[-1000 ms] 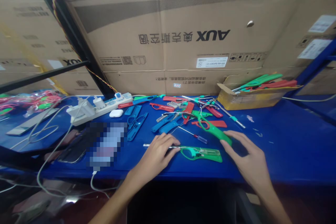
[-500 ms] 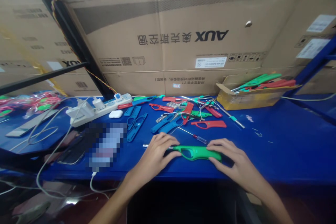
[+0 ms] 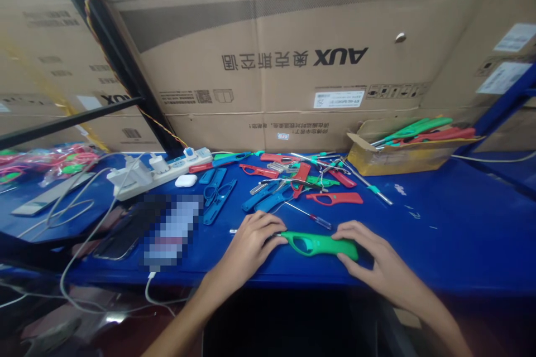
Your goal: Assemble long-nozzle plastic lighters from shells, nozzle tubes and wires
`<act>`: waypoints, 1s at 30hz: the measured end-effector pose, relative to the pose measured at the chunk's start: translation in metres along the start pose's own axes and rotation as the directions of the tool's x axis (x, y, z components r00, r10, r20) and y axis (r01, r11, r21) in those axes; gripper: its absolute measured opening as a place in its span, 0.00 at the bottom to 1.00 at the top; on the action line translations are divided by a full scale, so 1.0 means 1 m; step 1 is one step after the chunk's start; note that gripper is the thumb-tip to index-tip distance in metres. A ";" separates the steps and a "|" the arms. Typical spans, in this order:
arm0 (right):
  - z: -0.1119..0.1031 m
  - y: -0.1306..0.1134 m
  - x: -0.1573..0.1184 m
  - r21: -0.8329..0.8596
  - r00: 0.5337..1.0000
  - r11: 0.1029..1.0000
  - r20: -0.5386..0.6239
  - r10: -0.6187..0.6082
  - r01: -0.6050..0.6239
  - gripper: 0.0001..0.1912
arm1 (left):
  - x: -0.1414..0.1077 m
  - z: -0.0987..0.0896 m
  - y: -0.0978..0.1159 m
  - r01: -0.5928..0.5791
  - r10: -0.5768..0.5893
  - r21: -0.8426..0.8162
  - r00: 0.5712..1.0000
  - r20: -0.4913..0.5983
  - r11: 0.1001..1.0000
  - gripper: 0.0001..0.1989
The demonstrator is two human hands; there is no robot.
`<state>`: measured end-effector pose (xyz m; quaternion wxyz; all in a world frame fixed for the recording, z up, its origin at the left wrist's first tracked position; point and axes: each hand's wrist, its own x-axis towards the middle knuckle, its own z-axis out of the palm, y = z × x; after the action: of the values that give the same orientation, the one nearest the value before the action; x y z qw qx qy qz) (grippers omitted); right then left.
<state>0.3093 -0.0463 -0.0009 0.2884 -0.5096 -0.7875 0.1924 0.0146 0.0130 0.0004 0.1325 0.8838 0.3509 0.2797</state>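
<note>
A green lighter (image 3: 324, 244) with a metal tube lies level over the blue table's near edge. My left hand (image 3: 253, 240) is closed round the tube end, beside the trigger opening. At the other end, my right hand (image 3: 368, 251) grips the wide handle between thumb and fingers. Just beyond the lighter is a screwdriver (image 3: 320, 221) with a clear and red handle. Red casing pieces (image 3: 341, 198), blue casing pieces (image 3: 220, 201) and several metal tubes with wires lie in a loose pile farther back.
A cardboard box (image 3: 397, 163) of green and red lighters stands at the back right. To the left are a power strip (image 3: 176, 167), a white earphone case (image 3: 186, 181), a phone (image 3: 171, 234) on a cable, and bagged parts (image 3: 71, 159). Large cartons (image 3: 268, 22) rise behind.
The lighter's handle end has shifted slightly right with my right hand. My left hand stays almost where it was, and both hands keep their hold.
</note>
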 end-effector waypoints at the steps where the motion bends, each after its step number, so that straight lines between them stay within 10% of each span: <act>1: 0.000 0.000 0.000 0.011 1.000 1.000 0.005 0.005 -0.005 0.10 | 0.000 0.000 0.001 0.001 -0.001 0.000 1.000 0.003 1.000 0.07; 30: 0.001 0.004 0.004 0.000 1.000 1.000 0.009 0.012 -0.012 0.12 | 0.001 -0.002 0.007 -0.001 0.000 0.043 1.000 0.030 0.999 0.08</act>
<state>0.3099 -0.0412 -0.0027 0.2840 -0.5133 -0.7857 0.1963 0.0178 0.0083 0.0055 0.1185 0.8907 0.3545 0.2587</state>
